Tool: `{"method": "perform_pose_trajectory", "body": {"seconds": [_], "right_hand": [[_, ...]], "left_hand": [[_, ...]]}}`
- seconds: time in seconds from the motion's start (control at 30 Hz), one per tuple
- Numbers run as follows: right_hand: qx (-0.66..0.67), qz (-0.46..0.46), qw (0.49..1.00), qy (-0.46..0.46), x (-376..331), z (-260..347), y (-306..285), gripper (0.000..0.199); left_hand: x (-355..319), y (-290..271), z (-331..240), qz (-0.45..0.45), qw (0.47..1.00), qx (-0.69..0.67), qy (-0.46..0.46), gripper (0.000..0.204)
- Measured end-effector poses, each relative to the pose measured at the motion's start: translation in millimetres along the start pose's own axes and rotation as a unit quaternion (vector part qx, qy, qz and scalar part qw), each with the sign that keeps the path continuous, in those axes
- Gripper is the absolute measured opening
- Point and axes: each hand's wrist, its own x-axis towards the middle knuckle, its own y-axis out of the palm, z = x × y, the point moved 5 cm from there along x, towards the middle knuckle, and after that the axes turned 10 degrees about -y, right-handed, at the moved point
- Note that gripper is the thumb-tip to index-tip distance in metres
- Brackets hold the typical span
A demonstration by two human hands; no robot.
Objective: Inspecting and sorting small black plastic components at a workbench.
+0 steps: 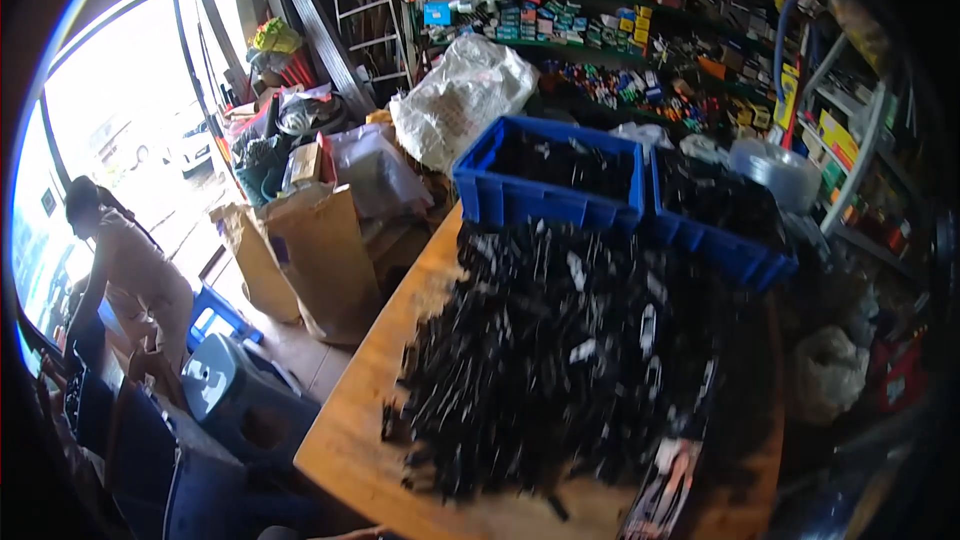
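Sprawling across the wooden table [350,440], glossy black small parts [560,350] heap thickly.

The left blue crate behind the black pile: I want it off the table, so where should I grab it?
Take the blue crate by its top rim at the two short ends, hands coming from above. It stands upright and open-topped; the black pile crowds its front wall.

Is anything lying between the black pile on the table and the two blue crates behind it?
Nothing visible does. The pile of black parts runs right up to the front walls of the left blue crate and the right blue crate on the wooden table. Neither hand is in view.
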Motion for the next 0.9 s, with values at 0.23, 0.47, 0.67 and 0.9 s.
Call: {"method": "perform_pose_trajectory", "body": {"seconds": [0.23, 0.47, 0.67, 0.9], "right_hand": [[-0.020, 0.088, 0.991, 0.096, -30.4, -51.8, 13.9, 0.036], [-0.061, 0.133, 0.968, 0.206, -183.6, -58.0, -1.9, 0.039], [-0.067, 0.182, 0.955, 0.226, -202.9, -34.0, 3.7, 0.042], [-0.215, 0.340, 0.915, 0.037, -139.7, 132.8, -80.8, 0.032]], "left_hand": [[-30.7, 26.4, -16.7, 0.023, 0.997, -0.072, -0.010, 0.042], [-65.9, 2.5, 78.4, 0.077, 0.991, -0.112, -0.015, 0.040], [5.1, -76.0, 116.7, 0.116, 0.849, 0.459, 0.233, 0.047], [-165.3, -149.1, -21.8, -0.259, 0.861, 0.216, 0.381, 0.023]]}}
